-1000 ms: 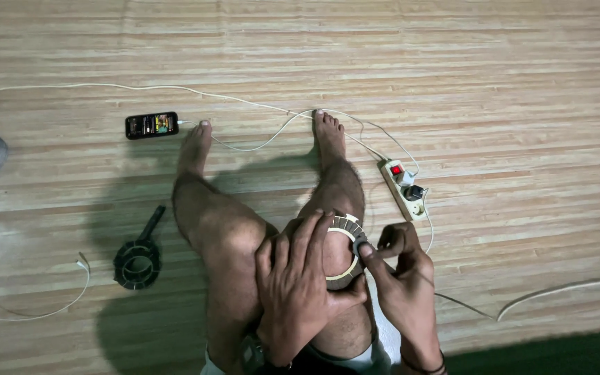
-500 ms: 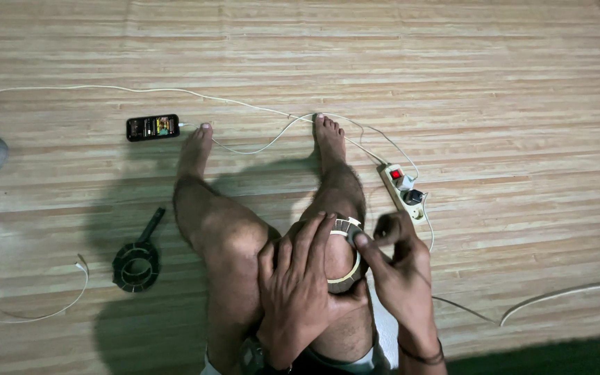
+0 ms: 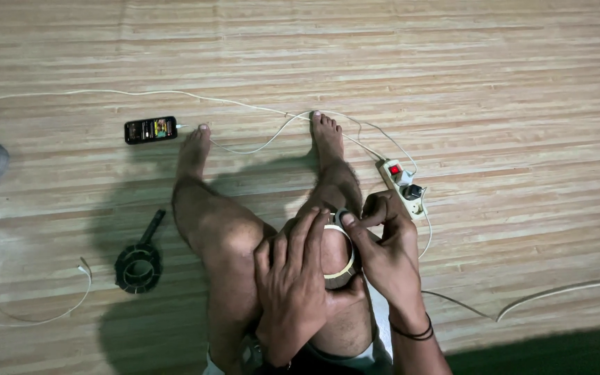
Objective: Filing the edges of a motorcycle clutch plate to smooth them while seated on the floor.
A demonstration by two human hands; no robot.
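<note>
Tape roll [image 3: 338, 267] sits pressed against my right knee; my left hand [image 3: 298, 288] cups it flat while my right hand [image 3: 383, 243] pinches its upper edge. Power strip [image 3: 404, 187] lies just beyond on the floor [image 3: 494, 83].

A: We see a warm, fairly dim picture. Light falls from the upper right, so our legs [image 3: 258, 236] throw a broad soft shadow leftward over the wooden floor [image 3: 494, 76].

B: We note glare only on the phone screen [image 3: 151, 130] and the power strip's red lamp [image 3: 395, 169]. Corners darken; floorboards bow slightly at the edges. Focus is even.
</note>
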